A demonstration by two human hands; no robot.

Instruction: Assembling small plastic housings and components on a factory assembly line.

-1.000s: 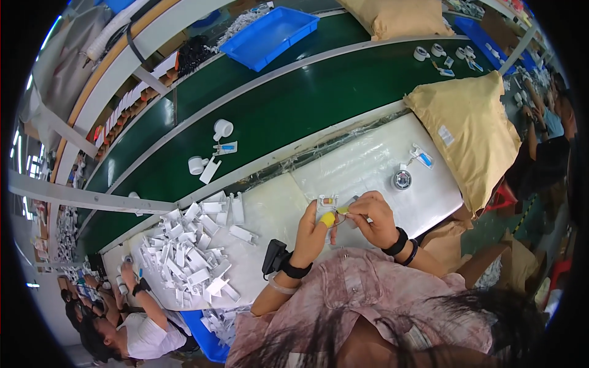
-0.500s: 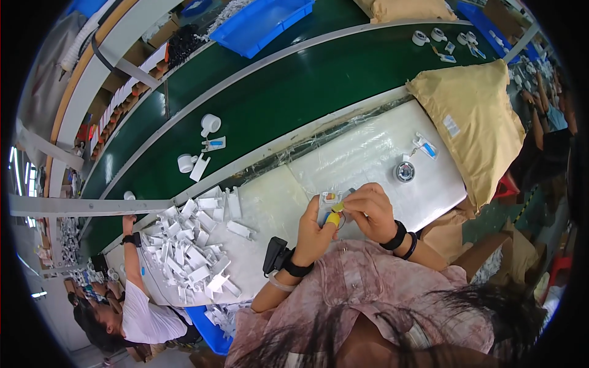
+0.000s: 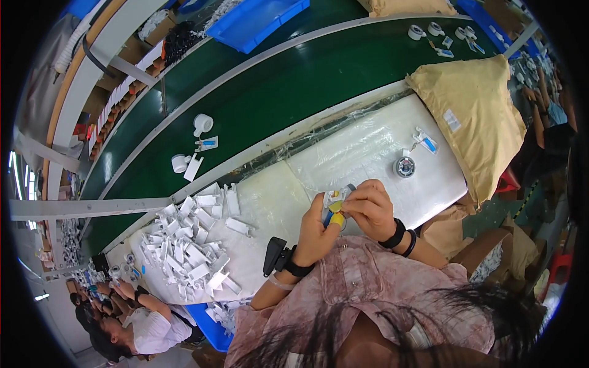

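Note:
Both hands meet over the white worktable (image 3: 362, 147), close to my chest. My left hand (image 3: 320, 228), with a yellow cot on one fingertip, grips a small white plastic part (image 3: 334, 197) from below. My right hand (image 3: 368, 207) pinches the same part from the right, fingers closed on it. A black device is strapped to my left wrist and dark bands circle my right wrist. What lies between the fingers beyond the white part is hidden.
A heap of white plastic pieces (image 3: 187, 245) covers the table's left. A small round reel (image 3: 404, 167) and a white-blue packet (image 3: 425, 140) lie at right, beside a tan sack (image 3: 472, 104). A green conveyor belt (image 3: 276, 92) carries white parts. Another person (image 3: 132, 322) sits at lower left.
My hands have drawn a little closer together on the small part. The view has shifted slightly; the person at lower left has pulled an arm back from the heap.

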